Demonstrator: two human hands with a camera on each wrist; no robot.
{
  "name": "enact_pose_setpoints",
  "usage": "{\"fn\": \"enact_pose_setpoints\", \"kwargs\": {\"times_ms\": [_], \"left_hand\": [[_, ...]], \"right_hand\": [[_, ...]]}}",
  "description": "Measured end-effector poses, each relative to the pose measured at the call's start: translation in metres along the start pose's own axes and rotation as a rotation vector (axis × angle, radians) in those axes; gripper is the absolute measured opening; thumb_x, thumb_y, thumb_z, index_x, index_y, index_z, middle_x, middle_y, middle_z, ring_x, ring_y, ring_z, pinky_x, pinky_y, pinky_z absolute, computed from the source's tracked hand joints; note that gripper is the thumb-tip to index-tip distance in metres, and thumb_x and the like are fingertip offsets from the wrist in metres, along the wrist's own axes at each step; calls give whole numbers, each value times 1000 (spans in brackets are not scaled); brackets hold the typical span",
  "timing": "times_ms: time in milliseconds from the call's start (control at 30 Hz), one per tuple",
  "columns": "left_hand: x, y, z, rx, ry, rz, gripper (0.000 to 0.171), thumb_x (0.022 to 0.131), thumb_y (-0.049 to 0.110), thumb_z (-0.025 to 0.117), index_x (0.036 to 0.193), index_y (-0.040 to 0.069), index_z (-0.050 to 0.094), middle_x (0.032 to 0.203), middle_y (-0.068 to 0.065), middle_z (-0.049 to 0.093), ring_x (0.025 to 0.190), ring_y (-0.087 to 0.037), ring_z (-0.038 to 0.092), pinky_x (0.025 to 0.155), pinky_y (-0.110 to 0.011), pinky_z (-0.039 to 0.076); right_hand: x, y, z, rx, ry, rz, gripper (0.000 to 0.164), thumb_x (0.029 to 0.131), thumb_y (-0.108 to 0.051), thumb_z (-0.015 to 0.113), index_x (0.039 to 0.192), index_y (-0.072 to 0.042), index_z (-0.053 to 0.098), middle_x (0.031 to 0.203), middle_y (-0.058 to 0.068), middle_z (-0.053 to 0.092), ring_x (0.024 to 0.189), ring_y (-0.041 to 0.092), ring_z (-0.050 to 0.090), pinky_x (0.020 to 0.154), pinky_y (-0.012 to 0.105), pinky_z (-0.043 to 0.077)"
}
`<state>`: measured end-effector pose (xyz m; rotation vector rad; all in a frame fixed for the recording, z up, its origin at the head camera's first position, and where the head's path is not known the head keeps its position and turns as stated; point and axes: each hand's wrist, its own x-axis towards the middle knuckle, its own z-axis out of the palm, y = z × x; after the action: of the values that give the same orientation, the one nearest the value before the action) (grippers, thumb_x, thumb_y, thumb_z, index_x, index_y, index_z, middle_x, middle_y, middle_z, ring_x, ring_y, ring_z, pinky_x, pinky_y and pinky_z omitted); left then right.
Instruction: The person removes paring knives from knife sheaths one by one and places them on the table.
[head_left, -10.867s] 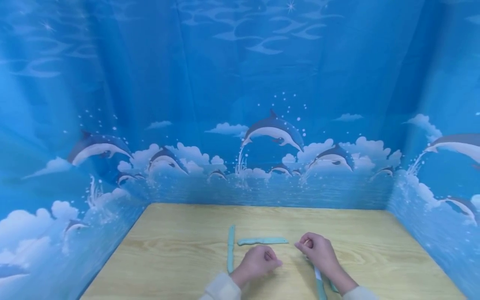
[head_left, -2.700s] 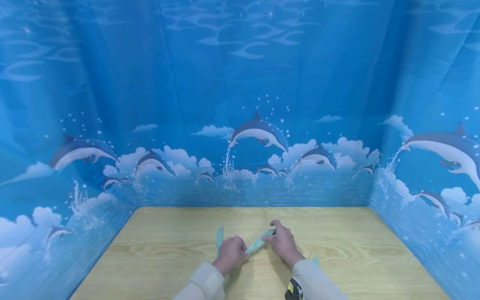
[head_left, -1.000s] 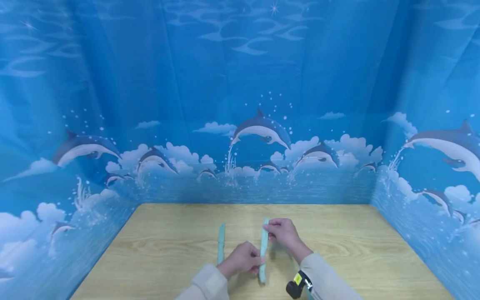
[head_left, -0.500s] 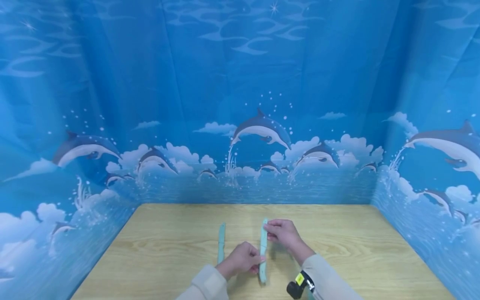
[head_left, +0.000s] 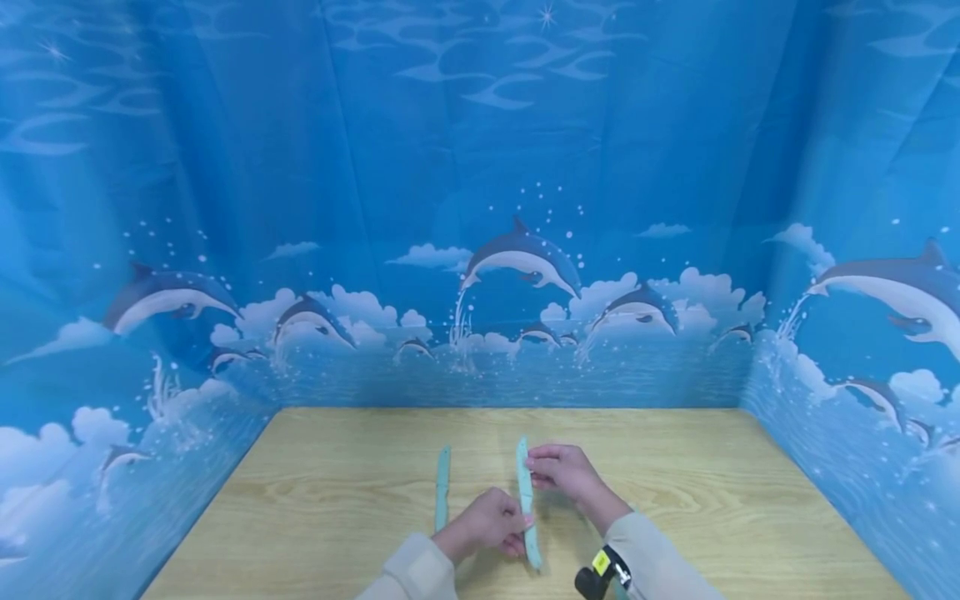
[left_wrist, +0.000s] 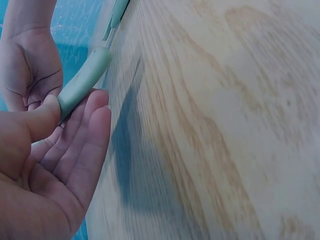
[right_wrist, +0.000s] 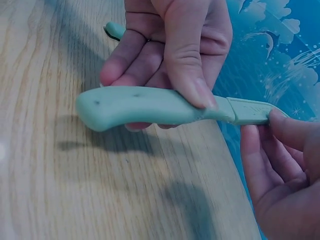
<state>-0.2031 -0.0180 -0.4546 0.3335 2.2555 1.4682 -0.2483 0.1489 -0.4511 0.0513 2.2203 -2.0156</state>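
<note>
A light green sheathed knife (head_left: 526, 500) is held above the table, its tip end pointing away. My left hand (head_left: 491, 521) pinches its handle (right_wrist: 145, 106) between thumb and fingers. At the far end, my right hand (head_left: 566, 475) pinches the sheath (right_wrist: 252, 111), as the right wrist view shows. The sheath covers the blade. To the left, a second green knife (head_left: 442, 487) lies on the table, its near end hidden behind my left hand. A green piece (head_left: 621, 590) shows beneath my right sleeve, mostly covered.
The wood-grain table (head_left: 330, 483) has a blue curtain (head_left: 420, 167) with dolphins behind it and at both sides. A black camera mount (head_left: 596, 575) with a yellow label sits on my right wrist, low over the table.
Earliest, the knife lay crosswise on the table. Later both hands held it up slantwise, then turned it to point away. Over the last half second, its far end has tilted slightly left.
</note>
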Motion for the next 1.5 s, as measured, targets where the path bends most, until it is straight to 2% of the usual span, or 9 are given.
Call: {"fn": "enact_pose_setpoints", "kwargs": {"times_ms": [400, 667, 967, 1133, 1267, 1500], "left_hand": [[1, -1, -3, -18, 39, 12, 17, 92, 10, 64, 79, 0, 66, 67, -10, 67, 62, -20, 67, 60, -32, 61], [4, 1, -4, -56, 94, 28, 11, 91, 5, 66, 82, -2, 66, 68, -10, 68, 61, -21, 67, 59, -32, 62], [5, -2, -4, -82, 98, 48, 11, 91, 4, 65, 83, -3, 65, 70, -12, 68, 61, -21, 67, 59, -33, 62], [5, -2, -4, -97, 70, 51, 14, 93, 7, 63, 84, -3, 65, 69, -9, 67, 62, -18, 66, 60, -31, 62], [4, -2, -3, -109, 51, 46, 15, 93, 10, 64, 84, -2, 66, 70, -8, 66, 63, -16, 65, 61, -31, 62], [8, -8, -3, -110, 67, 24, 12, 91, 11, 68, 85, 0, 68, 70, -7, 67, 61, -16, 65, 61, -30, 62]], "right_hand": [[-3, 4, -2, -28, -93, 9, 31, 88, -6, 69, 113, 11, 60, 89, 8, 70, 76, 14, 68, 77, 32, 61], [-1, 1, -1, 18, -68, -7, 31, 88, -7, 70, 112, 11, 61, 86, 7, 69, 72, 12, 67, 74, 28, 61], [-2, 2, 0, 6, -65, 0, 32, 87, -5, 70, 113, 12, 60, 87, 8, 69, 75, 15, 69, 77, 34, 61], [-3, 4, 0, 24, -69, 12, 31, 88, -8, 69, 112, 10, 59, 89, 9, 70, 75, 16, 69, 76, 34, 61], [-3, 6, 0, 32, -64, 23, 28, 89, -9, 69, 108, 9, 60, 88, 8, 69, 73, 15, 67, 76, 34, 62], [-3, 7, 1, 36, -55, 20, 28, 89, -8, 69, 108, 10, 59, 84, 8, 68, 67, 13, 66, 72, 33, 62]]}}
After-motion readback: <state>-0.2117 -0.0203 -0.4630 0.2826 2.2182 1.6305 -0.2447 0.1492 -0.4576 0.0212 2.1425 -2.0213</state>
